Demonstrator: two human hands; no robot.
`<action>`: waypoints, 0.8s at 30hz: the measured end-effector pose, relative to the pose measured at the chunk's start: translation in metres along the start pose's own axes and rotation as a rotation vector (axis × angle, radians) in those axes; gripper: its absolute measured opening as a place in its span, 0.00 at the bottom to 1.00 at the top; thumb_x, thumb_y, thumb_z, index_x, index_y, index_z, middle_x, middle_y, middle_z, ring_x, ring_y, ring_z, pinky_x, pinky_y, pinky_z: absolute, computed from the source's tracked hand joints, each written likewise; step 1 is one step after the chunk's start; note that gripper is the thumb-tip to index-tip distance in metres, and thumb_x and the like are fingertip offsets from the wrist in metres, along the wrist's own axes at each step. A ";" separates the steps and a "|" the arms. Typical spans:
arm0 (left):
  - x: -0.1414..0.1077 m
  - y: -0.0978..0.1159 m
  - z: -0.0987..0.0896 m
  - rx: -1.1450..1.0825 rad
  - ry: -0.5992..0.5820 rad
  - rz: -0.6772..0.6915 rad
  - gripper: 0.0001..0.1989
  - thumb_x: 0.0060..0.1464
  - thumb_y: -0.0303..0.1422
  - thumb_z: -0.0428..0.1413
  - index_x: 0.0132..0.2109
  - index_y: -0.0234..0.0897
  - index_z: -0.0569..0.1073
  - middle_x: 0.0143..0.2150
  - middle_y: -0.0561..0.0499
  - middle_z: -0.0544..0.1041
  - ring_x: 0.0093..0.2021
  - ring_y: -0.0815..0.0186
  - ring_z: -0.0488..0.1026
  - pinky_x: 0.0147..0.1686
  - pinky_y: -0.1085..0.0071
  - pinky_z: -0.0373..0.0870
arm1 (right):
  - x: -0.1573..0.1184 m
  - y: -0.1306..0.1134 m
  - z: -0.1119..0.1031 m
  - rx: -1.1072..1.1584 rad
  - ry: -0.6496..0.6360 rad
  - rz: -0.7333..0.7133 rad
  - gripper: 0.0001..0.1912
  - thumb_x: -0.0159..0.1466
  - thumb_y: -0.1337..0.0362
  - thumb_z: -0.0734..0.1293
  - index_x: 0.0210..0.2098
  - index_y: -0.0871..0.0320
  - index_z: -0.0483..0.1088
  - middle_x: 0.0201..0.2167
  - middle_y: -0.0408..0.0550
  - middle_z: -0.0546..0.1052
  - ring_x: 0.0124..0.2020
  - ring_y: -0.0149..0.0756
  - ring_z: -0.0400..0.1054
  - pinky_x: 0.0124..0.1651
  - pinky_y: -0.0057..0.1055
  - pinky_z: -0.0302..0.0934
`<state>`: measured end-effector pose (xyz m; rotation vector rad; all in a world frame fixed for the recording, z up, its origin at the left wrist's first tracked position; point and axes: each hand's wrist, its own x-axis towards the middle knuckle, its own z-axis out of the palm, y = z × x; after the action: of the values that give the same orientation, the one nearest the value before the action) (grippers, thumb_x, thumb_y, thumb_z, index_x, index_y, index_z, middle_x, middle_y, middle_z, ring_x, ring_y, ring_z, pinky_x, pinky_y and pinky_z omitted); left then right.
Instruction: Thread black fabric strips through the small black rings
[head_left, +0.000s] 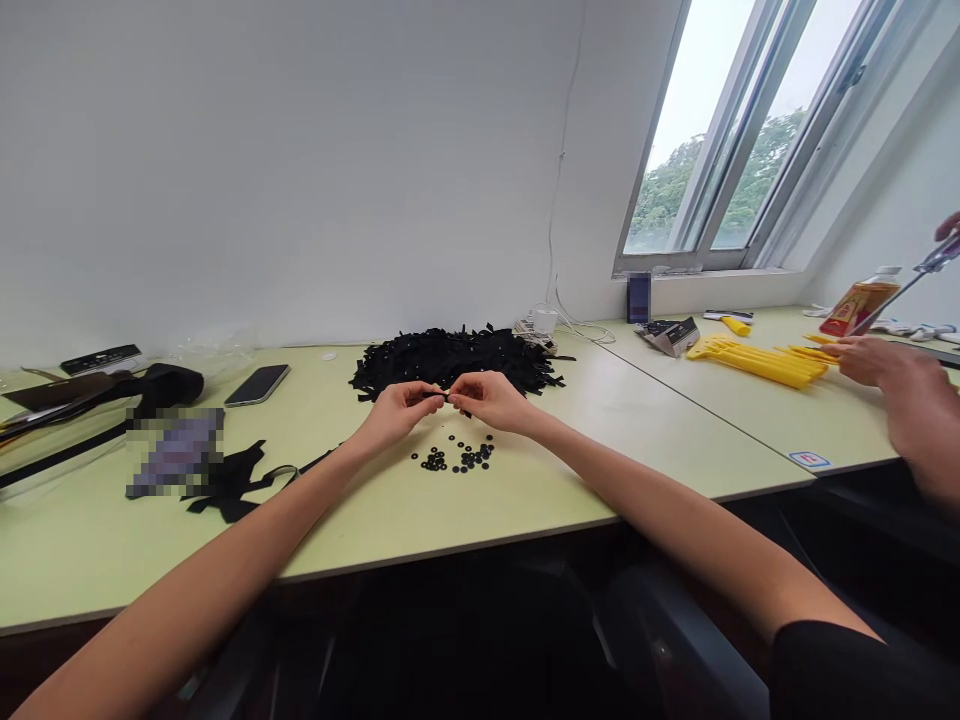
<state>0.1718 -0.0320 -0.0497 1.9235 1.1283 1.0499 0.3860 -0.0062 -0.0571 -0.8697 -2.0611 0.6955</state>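
My left hand [397, 412] and my right hand [491, 402] meet over the table, thumbs and forefingers pinched together. Between the fingertips is a small black piece [444, 394], mostly covered, so I cannot tell whether it is fabric, a ring or both. Right behind my hands lies a heap of short black fabric strips [465, 355]. Several small black rings [472, 458], flat like washers, are scattered on the table just in front of my hands.
Left of me are a phone [257, 385], more black strips [232, 485] and a black strap [169, 385]. At right, a co-worker's hand [874, 362] is beside yellow plastic handles [757, 362], near a drink bottle [859, 302]. The pale green table's front edge [465, 545] runs below.
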 end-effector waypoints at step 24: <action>-0.005 -0.003 -0.001 0.307 -0.365 0.109 0.15 0.61 0.44 0.57 0.40 0.38 0.81 0.31 0.49 0.80 0.29 0.65 0.72 0.29 0.70 0.66 | 0.002 0.009 -0.001 -0.206 0.067 0.023 0.06 0.62 0.69 0.66 0.32 0.60 0.77 0.24 0.44 0.77 0.26 0.30 0.66 0.32 0.29 0.56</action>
<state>0.1678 -0.0354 -0.0534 2.3230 1.0272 0.5641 0.3893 0.0010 -0.0625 -1.0196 -2.0910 0.4646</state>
